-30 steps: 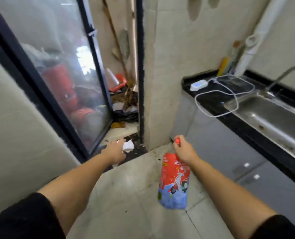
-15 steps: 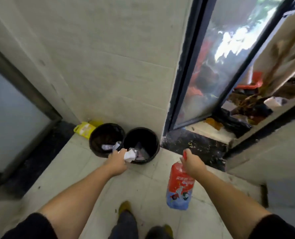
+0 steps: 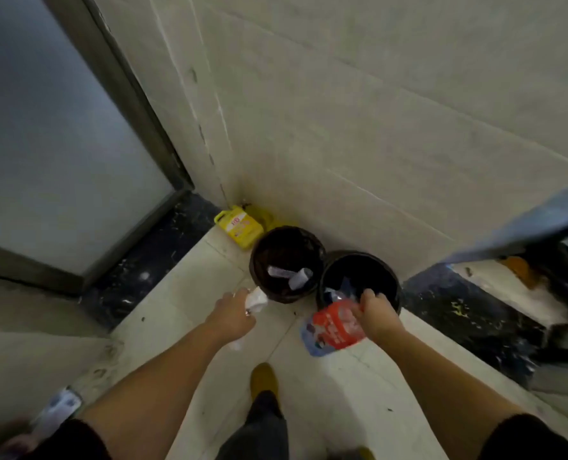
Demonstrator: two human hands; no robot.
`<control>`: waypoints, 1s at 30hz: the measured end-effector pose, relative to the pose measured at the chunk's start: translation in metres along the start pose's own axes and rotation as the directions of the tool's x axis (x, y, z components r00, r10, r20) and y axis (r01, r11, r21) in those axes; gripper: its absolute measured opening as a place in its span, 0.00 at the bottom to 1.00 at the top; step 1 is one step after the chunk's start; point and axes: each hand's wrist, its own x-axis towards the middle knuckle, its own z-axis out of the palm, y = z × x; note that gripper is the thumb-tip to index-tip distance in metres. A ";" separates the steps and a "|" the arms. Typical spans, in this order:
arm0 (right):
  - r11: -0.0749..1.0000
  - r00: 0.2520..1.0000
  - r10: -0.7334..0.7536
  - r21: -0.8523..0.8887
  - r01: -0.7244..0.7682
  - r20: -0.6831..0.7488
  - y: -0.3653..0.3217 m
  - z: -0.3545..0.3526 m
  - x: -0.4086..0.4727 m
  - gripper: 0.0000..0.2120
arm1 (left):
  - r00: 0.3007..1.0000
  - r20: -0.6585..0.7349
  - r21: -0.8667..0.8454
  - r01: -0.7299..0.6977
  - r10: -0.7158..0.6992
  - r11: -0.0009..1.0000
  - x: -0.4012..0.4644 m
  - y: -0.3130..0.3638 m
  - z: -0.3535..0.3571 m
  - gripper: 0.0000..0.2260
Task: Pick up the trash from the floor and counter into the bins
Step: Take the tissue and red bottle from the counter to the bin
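Two round black bins stand side by side on the floor against the tiled wall: the left bin (image 3: 259,254) holds a few white scraps, the right bin (image 3: 388,273) holds some wrappers. My left hand (image 3: 234,315) grips crumpled white paper (image 3: 257,298) just short of the left bin's near rim. My right hand (image 3: 377,313) holds a red and blue plastic pouch (image 3: 334,328) by its top, at the near rim of the right bin, the pouch tilted toward me.
A yellow jug (image 3: 239,225) lies in the corner behind the left bin. A frosted door (image 3: 53,144) with a dark threshold is on the left, a black sill (image 3: 468,310) and sliding door frame on the right. My shoe (image 3: 263,380) is on the pale floor tiles below.
The view swung left from the sink and glass door onto the bins. Both hands came closer to the bins; the pouch rose from hanging down to the right bin's rim.
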 end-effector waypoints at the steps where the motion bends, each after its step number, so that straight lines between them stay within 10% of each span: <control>1: 1.000 1.000 -0.007 0.014 0.007 -0.004 -0.015 0.004 0.013 0.09 | 1.000 0.000 -0.015 -0.002 0.002 1.000 0.014 -0.004 -0.007 0.29; 10: 0.970 0.999 -0.018 0.241 0.027 -0.039 -0.084 0.101 0.193 0.17 | 0.997 -0.034 -0.164 -0.076 0.071 0.984 0.186 -0.018 0.039 0.28; 18: 0.998 0.996 -0.050 -0.040 0.048 -0.072 -0.087 0.243 0.340 0.23 | 0.975 -0.219 -0.267 -0.105 0.046 0.958 0.304 -0.075 0.108 0.26; 30: 0.982 0.988 -0.139 -0.122 0.146 0.065 -0.060 0.238 0.331 0.20 | 0.981 -0.113 -0.110 -0.168 0.156 0.980 0.308 -0.015 0.099 0.29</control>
